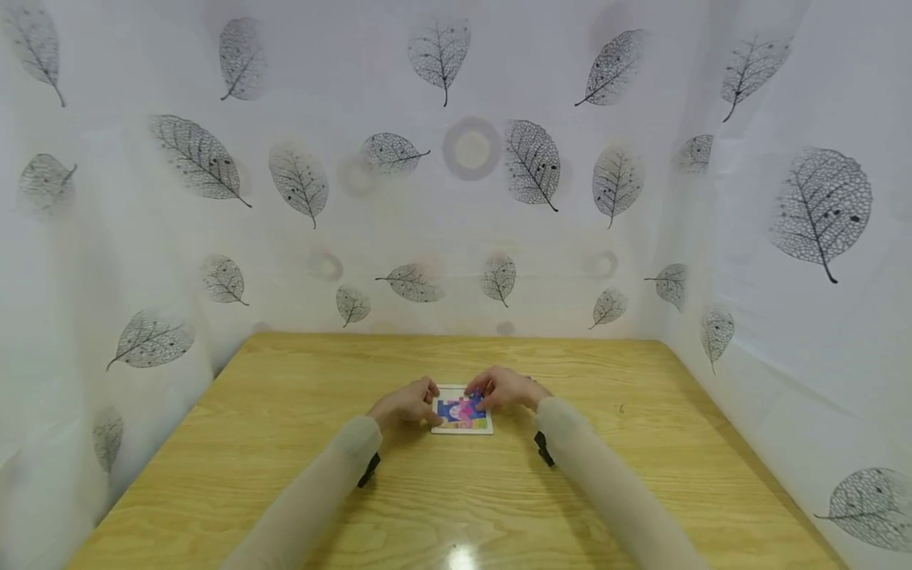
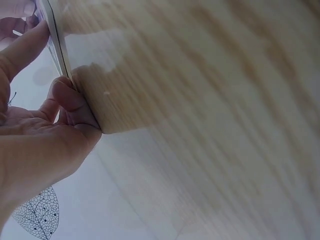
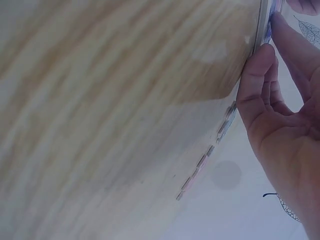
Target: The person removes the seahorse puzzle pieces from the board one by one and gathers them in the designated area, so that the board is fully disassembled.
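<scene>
Head view: puzzle board (image 1: pixel 461 432), pale-rimmed, flat on the wood-grain table (image 1: pixel 456 483), between the two hands. Blue and pink puzzle picture (image 1: pixel 463 412) inside the rim; a pale stretch along the board's far side.

Left hand (image 1: pixel 404 402) at the board's left edge. Thumb at the near corner, curled fingers farther up that side; together they hold the board.

Right hand (image 1: pixel 504 388) over the board's far right part. Thumb down on the picture, forefinger bent beside it, tips close together; cannot tell whether a piece sits pinched between them.

Right wrist view: row of loose pieces (image 3: pixel 200 162) lying on the table, apart from the board. Edge-on; their pictures unreadable from here.

Nearer than the board, pale sleeves (image 1: pixel 306 499) on both arms, a dark strap (image 1: pixel 368 470) under each wrist. Beyond the board and to either side of it, white curtain (image 1: pixel 456 229) printed with grey skeleton leaves. Glare (image 1: pixel 461 556) on the table, nearside of the board.
</scene>
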### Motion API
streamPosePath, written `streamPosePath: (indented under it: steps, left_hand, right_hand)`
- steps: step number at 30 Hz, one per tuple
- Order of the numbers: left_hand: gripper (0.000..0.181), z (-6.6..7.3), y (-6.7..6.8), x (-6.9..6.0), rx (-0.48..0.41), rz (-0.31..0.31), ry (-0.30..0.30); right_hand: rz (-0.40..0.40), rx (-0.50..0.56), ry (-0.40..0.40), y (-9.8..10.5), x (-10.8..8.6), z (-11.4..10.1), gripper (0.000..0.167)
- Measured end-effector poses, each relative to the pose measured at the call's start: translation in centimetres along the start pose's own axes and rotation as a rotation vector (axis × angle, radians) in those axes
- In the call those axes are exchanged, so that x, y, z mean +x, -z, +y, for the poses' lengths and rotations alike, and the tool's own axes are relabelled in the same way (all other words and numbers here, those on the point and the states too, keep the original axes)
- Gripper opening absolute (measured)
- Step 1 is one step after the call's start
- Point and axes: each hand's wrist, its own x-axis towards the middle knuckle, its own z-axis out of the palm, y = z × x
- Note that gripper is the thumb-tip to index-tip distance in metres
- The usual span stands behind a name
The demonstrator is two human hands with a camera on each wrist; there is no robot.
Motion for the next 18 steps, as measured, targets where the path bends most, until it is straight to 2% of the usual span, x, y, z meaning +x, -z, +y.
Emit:
streamPosePath:
  steps: [11,18]
  left_hand:
    - [0.047,0.12,0.13,0.19,0.0,0.003,0.021]
    - [0.047,0.04,0.05,0.15,0.004,-0.002,0.023]
  right_hand:
    - [-0.014,-0.016,-0.062,0.29,0.15,-0.77,0.027]
    - [-0.017,-0.027,-0.046,0.33,0.12,-1.01,0.026]
